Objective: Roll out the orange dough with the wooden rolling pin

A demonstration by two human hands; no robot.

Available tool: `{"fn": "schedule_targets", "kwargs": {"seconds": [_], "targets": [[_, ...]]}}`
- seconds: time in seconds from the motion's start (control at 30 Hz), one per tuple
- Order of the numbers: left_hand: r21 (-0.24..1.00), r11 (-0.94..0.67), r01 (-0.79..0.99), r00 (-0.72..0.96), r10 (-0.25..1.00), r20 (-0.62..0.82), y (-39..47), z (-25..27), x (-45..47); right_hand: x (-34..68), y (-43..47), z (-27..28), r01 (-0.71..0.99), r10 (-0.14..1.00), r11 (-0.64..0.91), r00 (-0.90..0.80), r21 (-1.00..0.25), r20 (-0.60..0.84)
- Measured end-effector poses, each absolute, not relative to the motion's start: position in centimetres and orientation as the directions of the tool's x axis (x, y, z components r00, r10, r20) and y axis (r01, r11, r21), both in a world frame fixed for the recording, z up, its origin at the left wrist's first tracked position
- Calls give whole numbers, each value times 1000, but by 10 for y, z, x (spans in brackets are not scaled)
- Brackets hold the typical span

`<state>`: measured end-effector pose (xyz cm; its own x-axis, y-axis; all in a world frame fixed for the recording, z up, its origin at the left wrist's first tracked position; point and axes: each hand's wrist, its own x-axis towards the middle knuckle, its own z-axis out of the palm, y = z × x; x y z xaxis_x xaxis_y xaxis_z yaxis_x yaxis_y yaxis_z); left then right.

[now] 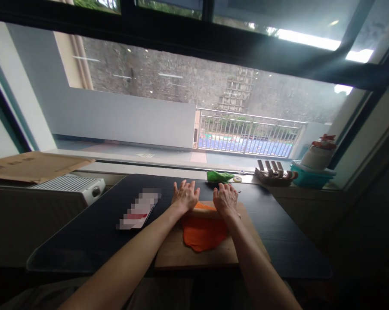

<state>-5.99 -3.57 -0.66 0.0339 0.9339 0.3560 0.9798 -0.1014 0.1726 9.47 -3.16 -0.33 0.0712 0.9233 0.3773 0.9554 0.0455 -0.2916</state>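
Observation:
A flattened orange sheet of dough or clay (203, 236) with an uneven edge lies on a wooden board (171, 257). Across its far part rests a pale rolling pin (206, 212), both ends mostly covered by my hands. My left hand (185, 196) lies palm down over the pin's left end, its fingers stretched out past it. Over the right end my right hand (226, 199) presses in the same way, fingers spread and pointing away from me. Neither hand wraps round the pin. Some orange shows between the hands beyond the pin.
The dark table (94, 241) carries a blurred-out flat item (139, 211) on the left. Near the window are a green cloth (218, 176), a brown rack-like object (274, 173) and a teal box (312, 175) with a white bag on top. A radiator (70, 187) stands left, cardboard (36, 165) above it.

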Motion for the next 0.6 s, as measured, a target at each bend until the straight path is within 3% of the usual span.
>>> {"fn": "schedule_targets", "kwargs": {"seconds": [0.37, 0.6], "targets": [[205, -58, 977, 6, 970, 243, -69, -6, -61, 95, -74, -5, 954, 952, 10, 83, -299, 295], [179, -50, 983, 4, 969, 248, -91, -9, -61, 94, -96, -11, 960, 934, 30, 72, -280, 350]]}}
